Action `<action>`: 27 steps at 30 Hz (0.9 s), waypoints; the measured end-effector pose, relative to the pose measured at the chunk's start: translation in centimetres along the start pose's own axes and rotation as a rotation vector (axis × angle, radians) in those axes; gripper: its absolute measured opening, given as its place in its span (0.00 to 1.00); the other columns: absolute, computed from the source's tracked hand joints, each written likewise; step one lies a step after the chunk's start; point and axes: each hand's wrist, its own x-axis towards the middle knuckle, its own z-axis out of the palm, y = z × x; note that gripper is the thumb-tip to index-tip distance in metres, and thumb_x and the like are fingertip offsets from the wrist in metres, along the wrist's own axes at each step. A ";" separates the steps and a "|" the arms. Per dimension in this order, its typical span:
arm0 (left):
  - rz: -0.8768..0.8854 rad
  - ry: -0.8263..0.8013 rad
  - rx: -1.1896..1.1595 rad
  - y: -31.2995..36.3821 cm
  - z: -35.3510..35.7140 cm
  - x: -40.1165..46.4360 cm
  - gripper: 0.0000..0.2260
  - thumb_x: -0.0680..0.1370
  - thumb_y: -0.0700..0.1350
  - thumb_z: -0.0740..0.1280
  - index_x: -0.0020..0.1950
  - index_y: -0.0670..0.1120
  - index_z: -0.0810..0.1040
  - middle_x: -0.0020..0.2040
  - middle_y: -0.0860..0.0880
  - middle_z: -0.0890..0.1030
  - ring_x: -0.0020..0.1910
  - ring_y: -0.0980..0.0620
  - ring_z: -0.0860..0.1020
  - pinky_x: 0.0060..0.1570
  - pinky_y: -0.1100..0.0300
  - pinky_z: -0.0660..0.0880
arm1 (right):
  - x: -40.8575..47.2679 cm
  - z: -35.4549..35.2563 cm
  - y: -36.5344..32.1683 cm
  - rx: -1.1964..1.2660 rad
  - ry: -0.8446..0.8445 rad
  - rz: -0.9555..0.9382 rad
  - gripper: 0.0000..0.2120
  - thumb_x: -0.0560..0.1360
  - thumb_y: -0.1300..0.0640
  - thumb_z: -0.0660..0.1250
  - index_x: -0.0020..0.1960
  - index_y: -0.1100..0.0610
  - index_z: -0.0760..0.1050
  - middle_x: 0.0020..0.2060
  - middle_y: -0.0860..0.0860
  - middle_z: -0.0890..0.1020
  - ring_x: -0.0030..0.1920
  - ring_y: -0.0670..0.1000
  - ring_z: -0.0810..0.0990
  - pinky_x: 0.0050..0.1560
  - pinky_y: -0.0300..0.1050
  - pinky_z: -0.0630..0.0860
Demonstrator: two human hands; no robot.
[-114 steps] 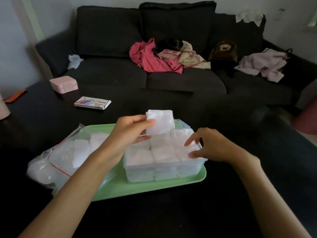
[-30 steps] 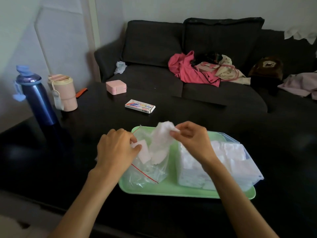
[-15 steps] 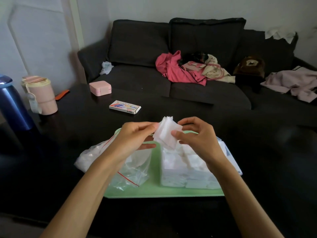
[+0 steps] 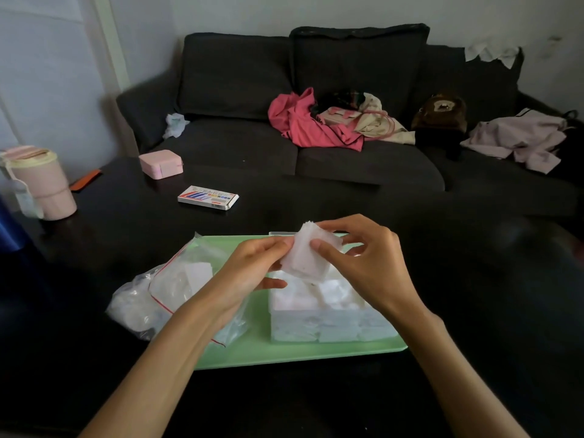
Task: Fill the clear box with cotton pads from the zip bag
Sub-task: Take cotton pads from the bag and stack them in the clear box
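Observation:
A stack of white cotton pads [image 4: 305, 259] is held up between both hands, just above the clear box [image 4: 328, 330]. My left hand [image 4: 249, 273] pinches its left edge and my right hand [image 4: 369, 263] pinches its right side with thumb and fingers. The clear box stands on the right half of a green tray [image 4: 284, 355] and is packed with stacked pads up to its rim. The zip bag [image 4: 167, 295], clear with a red seal line, lies on the tray's left side with pads still inside; my left forearm crosses over it.
On the dark table lie a small printed carton [image 4: 208, 197], a pink case [image 4: 161, 164], a pink cup [image 4: 44, 188] and an orange item [image 4: 85, 180]; a blue bottle shows at the left edge. A dark sofa with clothes stands behind.
Since a second ago the hands drew a stack of pads out of the zip bag and carried it rightward over the box. The bag has sunk flat on the tray.

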 end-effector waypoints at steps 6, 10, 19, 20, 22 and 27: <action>-0.001 -0.023 -0.028 -0.1 0.4 0.2 0.10 0.80 0.45 0.63 0.45 0.51 0.84 0.39 0.53 0.85 0.38 0.58 0.81 0.35 0.65 0.77 | 0.1 0.1 0.5 -0.183 0.007 -0.111 0.05 0.70 0.54 0.73 0.46 0.51 0.81 0.45 0.39 0.77 0.47 0.42 0.76 0.43 0.29 0.70; 0.039 -0.050 -0.033 0.0 0.3 0.2 0.10 0.80 0.44 0.61 0.51 0.47 0.83 0.44 0.50 0.85 0.44 0.55 0.83 0.40 0.65 0.78 | -0.2 0.2 0.1 -0.290 0.046 -0.264 0.06 0.69 0.58 0.74 0.45 0.53 0.79 0.46 0.41 0.76 0.50 0.44 0.72 0.49 0.38 0.71; 0.002 -0.084 -0.039 0.6 -0.7 -0.1 0.13 0.77 0.54 0.60 0.44 0.51 0.83 0.44 0.48 0.85 0.45 0.54 0.83 0.52 0.59 0.75 | 0.0 0.3 -1.1 -0.200 -0.049 -0.156 0.05 0.69 0.55 0.74 0.45 0.50 0.82 0.40 0.38 0.79 0.42 0.41 0.76 0.45 0.30 0.69; -0.034 -0.085 -0.038 0.7 -0.9 -0.1 0.15 0.74 0.58 0.61 0.46 0.51 0.83 0.44 0.47 0.85 0.45 0.53 0.83 0.52 0.59 0.75 | -0.1 0.4 -1.3 -0.210 -0.056 -0.180 0.05 0.69 0.56 0.74 0.44 0.50 0.82 0.40 0.40 0.80 0.42 0.42 0.77 0.45 0.29 0.70; -0.076 -0.065 -0.005 0.7 -1.2 0.1 0.20 0.71 0.61 0.63 0.50 0.49 0.84 0.46 0.46 0.85 0.46 0.52 0.83 0.52 0.59 0.76 | -0.5 0.7 -1.5 -0.240 -0.076 -0.223 0.06 0.69 0.58 0.74 0.42 0.48 0.81 0.39 0.42 0.82 0.43 0.42 0.77 0.47 0.29 0.68; -0.114 0.073 0.016 0.6 -1.2 0.1 0.14 0.73 0.52 0.69 0.50 0.43 0.84 0.47 0.41 0.84 0.45 0.48 0.83 0.46 0.59 0.79 | -1.2 1.3 -1.9 -0.414 -0.023 -0.362 0.08 0.67 0.62 0.71 0.40 0.50 0.82 0.35 0.45 0.84 0.39 0.46 0.78 0.41 0.38 0.71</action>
